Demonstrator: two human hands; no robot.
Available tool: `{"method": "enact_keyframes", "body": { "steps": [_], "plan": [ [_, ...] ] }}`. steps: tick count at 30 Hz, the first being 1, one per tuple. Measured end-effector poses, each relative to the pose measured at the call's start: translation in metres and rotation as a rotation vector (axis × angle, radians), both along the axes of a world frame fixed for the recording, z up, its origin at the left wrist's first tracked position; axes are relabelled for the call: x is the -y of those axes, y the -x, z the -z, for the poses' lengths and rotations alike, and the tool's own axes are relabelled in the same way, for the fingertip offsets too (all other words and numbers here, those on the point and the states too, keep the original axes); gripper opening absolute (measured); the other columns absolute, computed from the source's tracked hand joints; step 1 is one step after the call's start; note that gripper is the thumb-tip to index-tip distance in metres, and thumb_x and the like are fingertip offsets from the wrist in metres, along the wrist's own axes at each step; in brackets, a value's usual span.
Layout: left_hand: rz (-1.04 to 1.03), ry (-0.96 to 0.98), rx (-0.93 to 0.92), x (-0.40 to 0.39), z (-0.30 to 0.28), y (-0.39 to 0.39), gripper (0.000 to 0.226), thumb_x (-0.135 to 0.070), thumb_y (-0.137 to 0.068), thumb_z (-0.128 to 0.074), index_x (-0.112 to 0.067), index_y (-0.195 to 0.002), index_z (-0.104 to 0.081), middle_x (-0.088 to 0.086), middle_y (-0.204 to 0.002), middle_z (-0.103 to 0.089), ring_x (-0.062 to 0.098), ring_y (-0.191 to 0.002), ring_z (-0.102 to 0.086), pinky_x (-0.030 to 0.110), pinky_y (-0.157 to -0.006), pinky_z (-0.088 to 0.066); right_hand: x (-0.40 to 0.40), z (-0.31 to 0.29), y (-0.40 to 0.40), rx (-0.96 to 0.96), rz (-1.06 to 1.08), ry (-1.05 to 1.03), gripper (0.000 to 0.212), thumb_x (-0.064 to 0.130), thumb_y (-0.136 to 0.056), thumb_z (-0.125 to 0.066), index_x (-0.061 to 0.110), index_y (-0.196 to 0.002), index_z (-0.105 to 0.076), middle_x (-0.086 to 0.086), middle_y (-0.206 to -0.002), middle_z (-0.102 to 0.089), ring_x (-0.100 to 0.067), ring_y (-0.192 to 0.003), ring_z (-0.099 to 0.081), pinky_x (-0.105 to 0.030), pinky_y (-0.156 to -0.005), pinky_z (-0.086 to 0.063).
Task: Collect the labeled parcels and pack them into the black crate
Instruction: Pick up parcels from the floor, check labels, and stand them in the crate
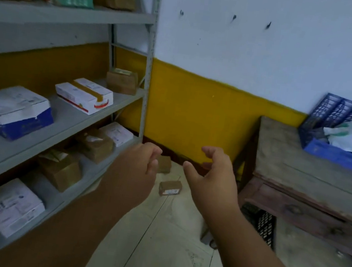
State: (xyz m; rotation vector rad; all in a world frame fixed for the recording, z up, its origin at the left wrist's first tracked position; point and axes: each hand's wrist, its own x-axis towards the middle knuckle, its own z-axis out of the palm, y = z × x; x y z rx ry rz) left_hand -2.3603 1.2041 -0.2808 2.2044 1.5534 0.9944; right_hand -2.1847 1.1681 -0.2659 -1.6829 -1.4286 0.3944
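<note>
Head view: the left hand (143,162) and right hand (214,175) hover loosely spread and empty above the small brown labeled cardboard parcel (170,188) on the floor, while the black lattice crate (264,227), half hidden beneath the wooden tabletop (303,155), risks a fumbled drop.

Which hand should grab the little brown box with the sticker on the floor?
Probably the right hand. It hangs open just beside the small labeled box on the floor. The left hand, also empty, sits nearer the shelf.

Both forearms reach forward; left hand (141,162) and right hand (214,177) empty, fingers loosely curled.
</note>
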Motion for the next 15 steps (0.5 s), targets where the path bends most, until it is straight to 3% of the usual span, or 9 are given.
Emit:
{"method": "enact_keyframes", "body": {
  "steps": [3, 7, 15],
  "plan": [
    [0.082, -0.02, 0.029, -0.068, -0.007, -0.011, 0.027, -0.023, -0.099, -0.05, -0.021, -0.124, -0.06, -0.006, -0.113, -0.061, 0.007, -0.098, -0.055, 0.017, -0.072, -0.041, -0.055, -0.003, -0.006, 0.019, 0.039, -0.011, 0.054, 0.038, -0.088, -0.072, 0.028, -0.136, -0.049, 0.013, -0.123, -0.047, -0.003, -0.105, -0.051, -0.015, -0.076, -0.044],
    [0.181, 0.025, 0.041, -0.146, -0.015, -0.027, 0.028, -0.021, -0.098, -0.053, -0.02, -0.126, -0.059, -0.003, -0.115, -0.062, 0.013, -0.104, -0.057, 0.037, -0.086, -0.052, -0.119, -0.003, -0.014, 0.001, 0.105, 0.0, 0.054, 0.039, -0.087, -0.073, 0.029, -0.135, -0.05, 0.015, -0.121, -0.048, 0.007, -0.096, -0.05, -0.008, -0.071, -0.04],
    [0.253, 0.099, 0.024, -0.272, 0.022, -0.077, 0.027, -0.021, -0.097, -0.055, -0.022, -0.124, -0.059, -0.008, -0.108, -0.058, 0.013, -0.098, -0.057, 0.037, -0.081, -0.052, -0.235, 0.022, -0.064, 0.02, 0.175, 0.088, 0.057, 0.041, -0.087, -0.073, 0.029, -0.137, -0.047, 0.013, -0.117, -0.045, -0.001, -0.092, -0.051, -0.017, -0.07, -0.045]
  ]
}}
